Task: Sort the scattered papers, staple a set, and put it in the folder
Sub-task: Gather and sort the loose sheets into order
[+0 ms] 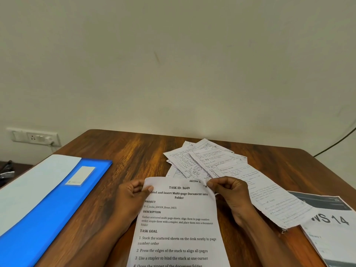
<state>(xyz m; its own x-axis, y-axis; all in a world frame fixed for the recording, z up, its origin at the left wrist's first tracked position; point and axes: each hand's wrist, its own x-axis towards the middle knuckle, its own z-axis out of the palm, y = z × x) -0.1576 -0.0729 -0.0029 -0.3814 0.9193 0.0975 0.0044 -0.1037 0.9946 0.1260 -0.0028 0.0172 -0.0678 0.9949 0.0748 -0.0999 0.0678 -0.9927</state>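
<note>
Spanning wooden table [134, 149], plain wall [173, 64], possibly switchboard [34, 136] left.

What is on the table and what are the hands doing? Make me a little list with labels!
left hand: left hand pinches the top left corner of the printed sheet
right hand: right hand pinches its top right corner
printed sheet: held up, headed TASK ID: 3649
handwritten pages: handwritten pages fanned loosely on the wooden table, behind the hands
blue folder: blue folder lies left, closed
booklet: booklet at right
stapler: none visible
</note>
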